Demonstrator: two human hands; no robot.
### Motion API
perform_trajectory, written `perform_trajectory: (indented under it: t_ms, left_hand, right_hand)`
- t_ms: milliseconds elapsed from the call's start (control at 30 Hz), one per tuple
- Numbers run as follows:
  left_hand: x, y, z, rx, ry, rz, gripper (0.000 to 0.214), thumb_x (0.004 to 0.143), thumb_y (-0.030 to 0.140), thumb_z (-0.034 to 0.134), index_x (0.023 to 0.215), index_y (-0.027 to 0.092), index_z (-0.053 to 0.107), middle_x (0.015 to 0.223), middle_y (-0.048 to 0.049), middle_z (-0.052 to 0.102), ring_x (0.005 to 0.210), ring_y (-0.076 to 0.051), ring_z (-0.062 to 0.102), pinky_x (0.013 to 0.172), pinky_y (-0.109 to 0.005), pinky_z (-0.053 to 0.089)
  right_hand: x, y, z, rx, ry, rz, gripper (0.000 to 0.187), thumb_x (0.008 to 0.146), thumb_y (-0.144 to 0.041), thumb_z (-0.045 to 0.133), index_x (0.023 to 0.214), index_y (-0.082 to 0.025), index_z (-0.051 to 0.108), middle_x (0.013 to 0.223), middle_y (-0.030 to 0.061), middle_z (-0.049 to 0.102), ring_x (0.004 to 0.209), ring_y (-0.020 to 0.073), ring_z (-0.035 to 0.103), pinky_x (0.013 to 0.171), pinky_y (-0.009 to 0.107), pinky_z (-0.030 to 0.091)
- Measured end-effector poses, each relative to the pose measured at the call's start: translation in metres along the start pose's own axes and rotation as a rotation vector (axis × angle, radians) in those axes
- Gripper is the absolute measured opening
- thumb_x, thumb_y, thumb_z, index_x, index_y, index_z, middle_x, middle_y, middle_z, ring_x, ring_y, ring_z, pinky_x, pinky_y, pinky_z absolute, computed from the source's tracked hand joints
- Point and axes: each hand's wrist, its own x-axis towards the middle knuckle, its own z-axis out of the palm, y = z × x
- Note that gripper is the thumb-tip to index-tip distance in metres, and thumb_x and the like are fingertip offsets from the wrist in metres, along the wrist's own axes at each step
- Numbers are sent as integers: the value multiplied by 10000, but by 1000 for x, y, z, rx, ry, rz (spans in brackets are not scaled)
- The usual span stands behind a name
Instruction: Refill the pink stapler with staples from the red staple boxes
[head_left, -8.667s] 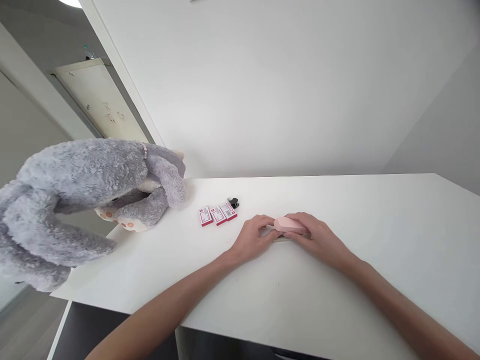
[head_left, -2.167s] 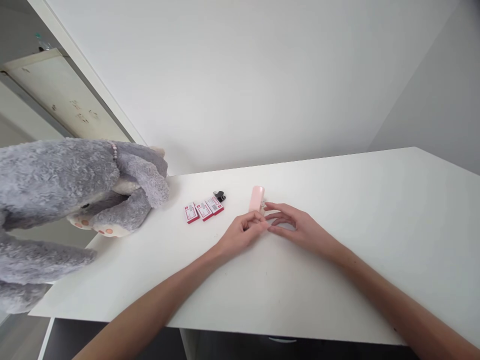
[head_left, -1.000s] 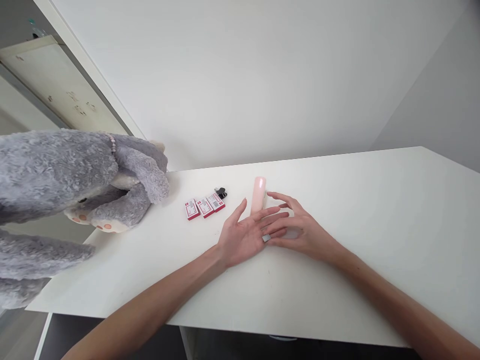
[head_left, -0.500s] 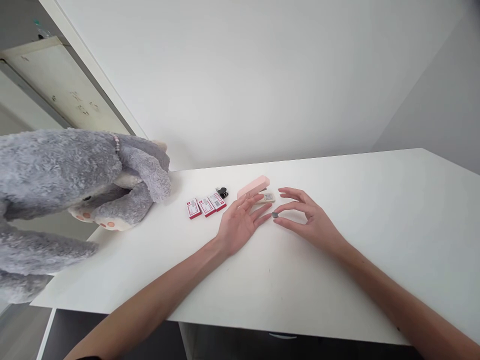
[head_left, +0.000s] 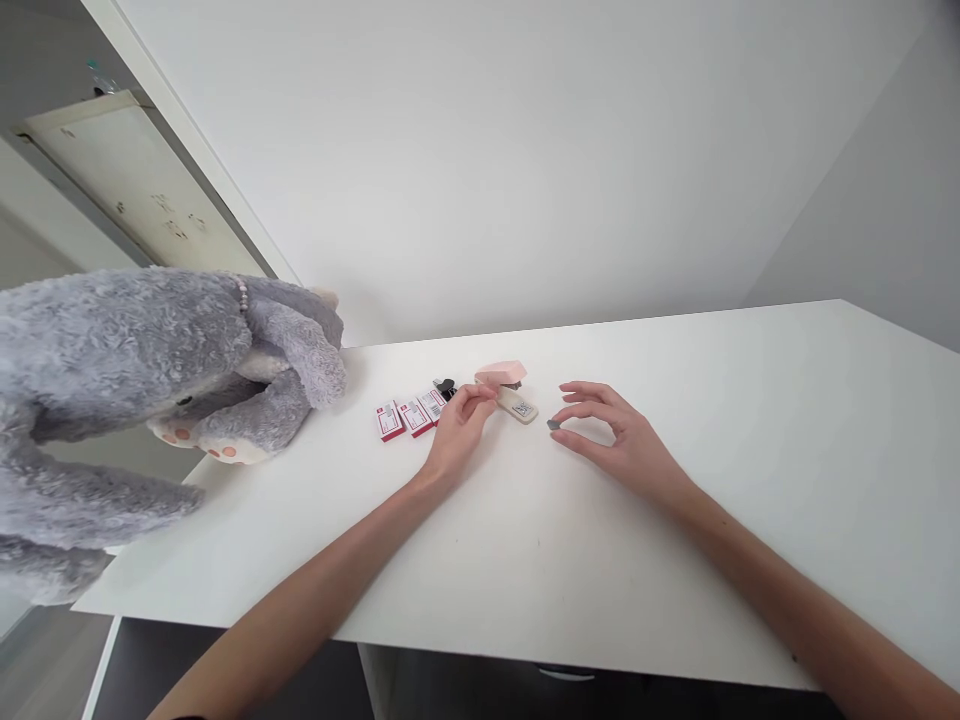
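Head view, printed stapler (head_left: 517, 405), 3 labelled boxes (head_left: 415, 417)

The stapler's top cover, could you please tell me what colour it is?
The top cover is pale pink, best seen in the head view.

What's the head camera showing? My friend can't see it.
Right hand pinching a small gray piece, left hand at a pink stapler on a white table; three red-and-white boxes and a gray plush toy at left.
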Motion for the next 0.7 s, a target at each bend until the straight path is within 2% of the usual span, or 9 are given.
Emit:
perform_trajectory:
  t_ms: [133,200,333,400,500,567,700]
  left_hand:
    - [6,0,-12,515,95,220,166,849,169,569,1000,217,619,1162,-79,651,1100,-242,603,887,-352,473]
    - [11,-3,-20,763,146,339,254,817,141,569,1059,214,594,1197,-105,595,1149,-278,551,950,-409,466]
    - [18,-15,-30,1106,286,455,540,781,152,607,1302,169,467,1408,-202,425,1348,-374,423,1128,-580,372]
    - [19,-20,-31,1224,287,467,590,819,197,603,1373,151,404,1485,-235,354,1408,-397,397,1210,-671,237]
    - [19,-23,-32,1326,276,415,590,882,268,577,1416,134,366,1519,-264,334,1278,-374,549,1222,-745,111]
    - [19,-23,-32,1357,293,390,590,896,289,568,1427,133,364,1517,-269,353,1217,-366,594,1211,-762,108]
    - [20,-23,-34,1391,308,408,578,905,308,567,1421,126,384,1445,-264,436,1286,-398,554,1203,-751,139]
  right_hand:
    - [1,2,1,-13,-11,35,187,902,-526,732,967,-358,779,1384,20,644,1262,301,621,1045,502,518]
    - [2,4,1,-12,-12,37,184,909,-520,725,971,-355,777,1329,19,678,1186,286,656,1000,484,538]
    - [4,10,2,-1,22,1,167,910,-487,730,973,-335,765,1246,14,717,1156,267,670,975,448,538]
    - [5,12,2,-4,31,-5,166,913,-479,727,979,-330,760,1227,14,726,1163,267,668,975,445,532]
    - [5,14,1,-10,36,3,168,915,-479,720,978,-327,755,1210,12,734,1140,264,671,959,444,533]
    - [5,14,1,-6,39,10,162,914,-475,721,974,-328,752,1194,9,738,1127,257,670,958,440,530]
    - [5,14,1,-4,40,15,171,916,-482,719,975,-326,751,1193,11,735,1127,253,666,960,435,525]
